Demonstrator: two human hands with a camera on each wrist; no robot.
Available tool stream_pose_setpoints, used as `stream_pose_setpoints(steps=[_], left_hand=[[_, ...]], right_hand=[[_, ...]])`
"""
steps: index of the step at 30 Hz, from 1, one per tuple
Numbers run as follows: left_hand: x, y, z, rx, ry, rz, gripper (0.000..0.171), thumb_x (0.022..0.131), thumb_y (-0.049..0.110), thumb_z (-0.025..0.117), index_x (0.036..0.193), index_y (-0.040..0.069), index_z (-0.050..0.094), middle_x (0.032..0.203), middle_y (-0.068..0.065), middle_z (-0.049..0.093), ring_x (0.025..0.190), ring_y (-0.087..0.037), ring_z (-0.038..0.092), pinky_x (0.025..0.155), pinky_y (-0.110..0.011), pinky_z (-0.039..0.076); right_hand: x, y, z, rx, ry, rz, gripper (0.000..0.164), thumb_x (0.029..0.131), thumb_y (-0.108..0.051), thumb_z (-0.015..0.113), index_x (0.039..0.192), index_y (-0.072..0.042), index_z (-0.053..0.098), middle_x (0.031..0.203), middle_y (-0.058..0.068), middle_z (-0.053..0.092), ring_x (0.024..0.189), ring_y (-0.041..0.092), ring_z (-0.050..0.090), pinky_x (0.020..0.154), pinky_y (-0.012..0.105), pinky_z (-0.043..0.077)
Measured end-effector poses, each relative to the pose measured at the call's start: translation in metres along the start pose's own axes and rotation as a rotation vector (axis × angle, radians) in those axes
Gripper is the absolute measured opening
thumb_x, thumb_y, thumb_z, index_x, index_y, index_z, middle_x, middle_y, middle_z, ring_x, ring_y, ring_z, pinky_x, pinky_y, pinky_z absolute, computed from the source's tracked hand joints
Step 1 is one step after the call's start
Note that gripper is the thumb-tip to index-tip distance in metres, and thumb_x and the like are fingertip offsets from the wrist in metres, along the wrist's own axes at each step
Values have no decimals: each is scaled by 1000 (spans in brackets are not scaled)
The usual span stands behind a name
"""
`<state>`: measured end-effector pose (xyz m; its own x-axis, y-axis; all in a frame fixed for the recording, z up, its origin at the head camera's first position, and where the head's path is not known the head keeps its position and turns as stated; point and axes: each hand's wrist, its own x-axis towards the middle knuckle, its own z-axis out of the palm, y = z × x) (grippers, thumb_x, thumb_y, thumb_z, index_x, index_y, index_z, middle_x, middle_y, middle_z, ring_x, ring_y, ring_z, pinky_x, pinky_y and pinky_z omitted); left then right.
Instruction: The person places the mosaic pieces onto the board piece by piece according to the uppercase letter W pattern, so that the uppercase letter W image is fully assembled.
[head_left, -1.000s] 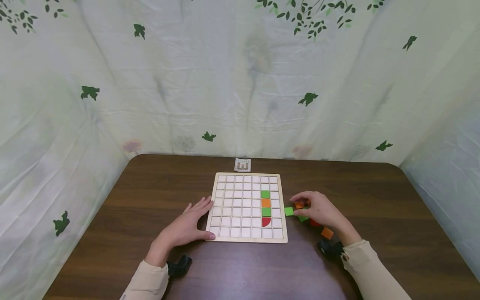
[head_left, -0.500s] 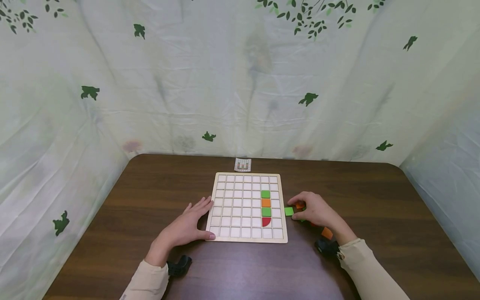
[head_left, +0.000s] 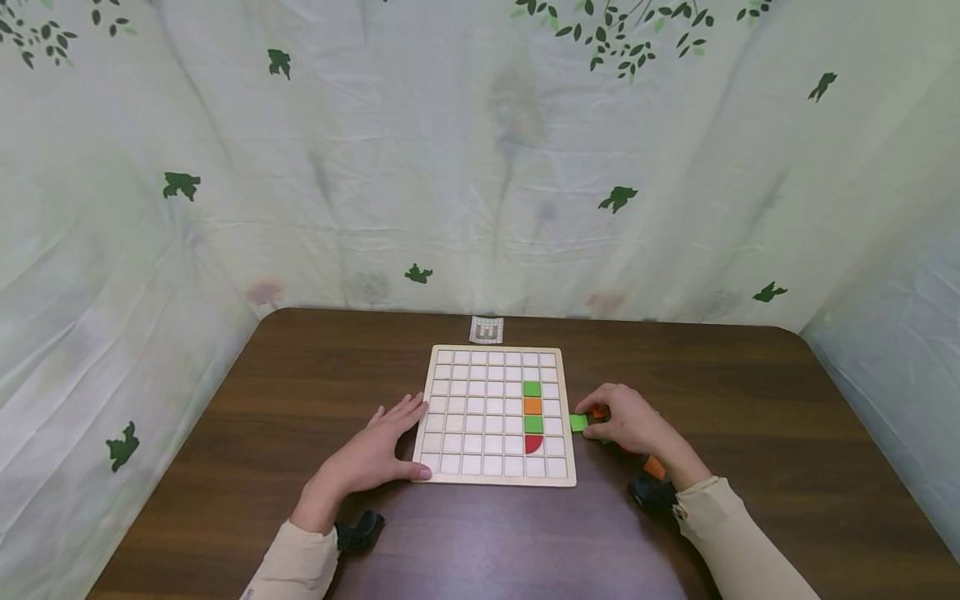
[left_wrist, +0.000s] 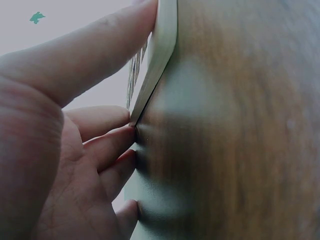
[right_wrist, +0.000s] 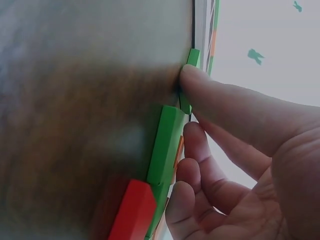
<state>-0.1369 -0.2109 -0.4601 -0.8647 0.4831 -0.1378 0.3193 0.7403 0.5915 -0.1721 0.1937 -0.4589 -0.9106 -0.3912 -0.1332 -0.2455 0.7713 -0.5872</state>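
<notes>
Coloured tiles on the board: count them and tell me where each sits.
4, all in the second column from the right of the board. From far to near: upper green tile, orange tile, lower green tile, red tile. None looks hidden.

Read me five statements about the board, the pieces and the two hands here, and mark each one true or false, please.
1. The right hand is away from any tile. False: it pinches a green tile beside the board.
2. The left hand touches the board. True.
3. On the board, the orange piece lies between two green pieces. True.
4. Of the four pieces on the board, the red piece is closest to the far edge. False: it is closest to the near edge.
5. A small card lies beyond the board's far edge. True.
</notes>
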Motion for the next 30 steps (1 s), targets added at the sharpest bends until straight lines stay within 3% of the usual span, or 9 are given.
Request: stream_pose_setpoints(steps=[12,19,30], left_hand=[[0,0,1,-6,6,4,100,80,40,84,155,-1,33,165,-15,23,152,-35,15,121,-61,7],[-1,1,1,0,12,6,99,80,39,84,155,-2,33,164,-16,23,152,-35,15,121,-61,7],[-3,3,1,-19,11,-17,100,79,41,85,155,0,34,164,-15,24,153,-34,15,121,-61,6]], right_hand=[[-3,-5,-2,-25,15,15,22,87,-13,79,110,-13,77,106,0,66,96,21,54,79,39,50],[-5,-12,-4,-25,72,28,24,88,-15,79,112,-15,76,111,0,68,106,24,57,90,46,52],[-8,-26,5,-17,155,-126,26,85,-14,81,110,-14,76,106,-3,69,97,21,58,83,41,50]])
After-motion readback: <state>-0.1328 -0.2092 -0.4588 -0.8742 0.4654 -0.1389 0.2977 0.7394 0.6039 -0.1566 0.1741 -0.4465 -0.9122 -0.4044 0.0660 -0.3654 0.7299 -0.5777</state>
